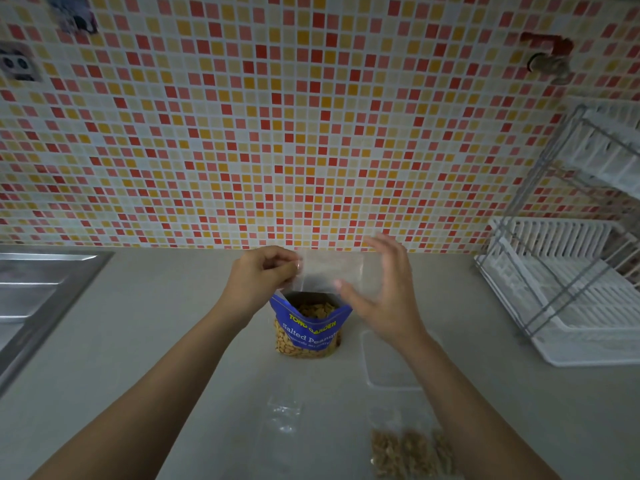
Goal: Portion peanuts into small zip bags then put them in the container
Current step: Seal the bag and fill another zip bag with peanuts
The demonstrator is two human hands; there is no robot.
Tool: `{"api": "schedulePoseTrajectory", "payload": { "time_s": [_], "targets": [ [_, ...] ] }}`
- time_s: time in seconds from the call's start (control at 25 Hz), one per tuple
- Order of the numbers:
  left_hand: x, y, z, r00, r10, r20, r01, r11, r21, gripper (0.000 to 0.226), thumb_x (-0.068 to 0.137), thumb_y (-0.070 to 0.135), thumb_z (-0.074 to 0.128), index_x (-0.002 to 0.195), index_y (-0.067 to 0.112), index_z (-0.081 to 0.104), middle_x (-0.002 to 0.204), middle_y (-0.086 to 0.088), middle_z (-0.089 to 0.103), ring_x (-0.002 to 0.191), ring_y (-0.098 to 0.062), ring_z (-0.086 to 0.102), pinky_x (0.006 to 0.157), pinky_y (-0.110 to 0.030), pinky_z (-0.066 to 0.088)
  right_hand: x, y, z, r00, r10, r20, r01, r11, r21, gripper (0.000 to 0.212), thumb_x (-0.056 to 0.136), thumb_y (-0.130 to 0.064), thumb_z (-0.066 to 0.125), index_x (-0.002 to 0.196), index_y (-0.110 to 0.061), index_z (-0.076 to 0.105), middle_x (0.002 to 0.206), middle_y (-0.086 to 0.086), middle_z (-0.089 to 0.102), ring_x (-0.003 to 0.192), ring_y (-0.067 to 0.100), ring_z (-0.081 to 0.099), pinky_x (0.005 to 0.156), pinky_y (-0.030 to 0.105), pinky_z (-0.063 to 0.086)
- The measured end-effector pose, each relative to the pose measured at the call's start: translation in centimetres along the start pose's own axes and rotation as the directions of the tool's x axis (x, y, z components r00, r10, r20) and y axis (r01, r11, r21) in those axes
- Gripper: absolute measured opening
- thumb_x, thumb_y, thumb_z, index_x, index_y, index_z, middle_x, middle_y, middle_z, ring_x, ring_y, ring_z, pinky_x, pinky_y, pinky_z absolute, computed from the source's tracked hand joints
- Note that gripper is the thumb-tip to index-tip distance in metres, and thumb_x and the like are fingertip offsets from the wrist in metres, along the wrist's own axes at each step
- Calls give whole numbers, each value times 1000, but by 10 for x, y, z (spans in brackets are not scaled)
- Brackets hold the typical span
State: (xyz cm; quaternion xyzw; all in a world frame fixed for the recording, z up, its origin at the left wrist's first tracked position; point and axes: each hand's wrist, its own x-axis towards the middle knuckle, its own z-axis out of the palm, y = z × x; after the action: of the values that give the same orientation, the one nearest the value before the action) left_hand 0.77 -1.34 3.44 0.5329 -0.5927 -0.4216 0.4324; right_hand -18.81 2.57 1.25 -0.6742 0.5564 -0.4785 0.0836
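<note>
Head view, left fingers [289,268] pinch zip bag [332,271] edge, right fingers [386,251] spread alongside

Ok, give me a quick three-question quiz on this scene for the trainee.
1. True or false: the peanut bag is sealed.
2. Which hand pinches the empty zip bag?
3. The filled bags lie: A) in the container; B) on the counter, on the near side of the container; C) in the sink.

Key: 1 false, its top is open. 2 the left hand, at the bag's edge. 3 B.
</note>
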Motion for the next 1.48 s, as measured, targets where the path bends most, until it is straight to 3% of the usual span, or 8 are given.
{"api": "schedulePoseTrajectory", "payload": {
  "time_s": [0.08,0.2,0.48,0.72,0.96,1.12,1.24,1.48],
  "targets": [
    [1,3,1,997,-20,78,20,1000,6,10,83,6,63,88,13,69,80,-8,69,70,-13,64,56,-11,51,5,0,0,966,-190,174,232,934,-270,80,67,-65,60,131,-22,41,138,-6,39,132,9,28,111,25,12],
    [1,8,5,985,-20,174,14,999,35,13,81,6,64,90,16,67,73,-7,68,66,-11,64,58,-14,52,11,-1,7,932,-131,339,252,905,-342,91,61,-75,55,134,-23,39,140,-6,44,132,13,33,112,33,12],
    [-2,10,13,985,81,155,-100,988,119,39,80,7,64,110,25,46,75,-2,72,73,-20,67,73,-37,57,10,2,19,965,-74,253,111,984,-137,80,61,-69,60,126,-23,52,117,-9,59,109,10,51,97,28,32],
    [-1,6,15,988,100,121,-111,990,87,37,81,10,66,109,25,46,75,-2,72,75,-20,68,75,-38,58,11,4,20,959,-108,261,159,970,-184,82,60,-69,61,127,-23,51,114,-9,59,107,11,52,97,29,31],
    [1,4,16,987,76,140,-91,991,99,32,83,17,65,109,23,47,78,1,73,74,-13,67,71,-26,55,9,2,21,968,-103,230,125,989,-84,60,65,-51,74,113,-20,58,108,-7,63,98,10,58,91,33,45],
    [13,-9,4,976,214,35,-200,825,529,35,87,36,57,116,18,52,116,0,59,97,-13,56,78,-24,47,6,6,16,986,-40,159,34,999,41,52,68,-38,78,112,-18,61,102,-12,63,91,0,57,83,20,49],
    [21,-22,-4,998,39,47,-61,626,777,40,86,36,59,119,12,54,120,-10,56,101,-21,53,84,-31,45,3,11,16,988,28,155,-40,996,74,55,67,-36,80,115,-18,60,102,-12,62,89,-3,56,81,15,46],
    [19,-24,8,974,78,215,-184,823,537,18,86,20,62,100,10,67,86,-2,66,74,-10,57,62,-9,40,-2,18,21,971,188,144,-210,966,152,56,66,-39,79,116,-22,59,105,-8,64,92,-1,57,75,5,42]
  ]
}}
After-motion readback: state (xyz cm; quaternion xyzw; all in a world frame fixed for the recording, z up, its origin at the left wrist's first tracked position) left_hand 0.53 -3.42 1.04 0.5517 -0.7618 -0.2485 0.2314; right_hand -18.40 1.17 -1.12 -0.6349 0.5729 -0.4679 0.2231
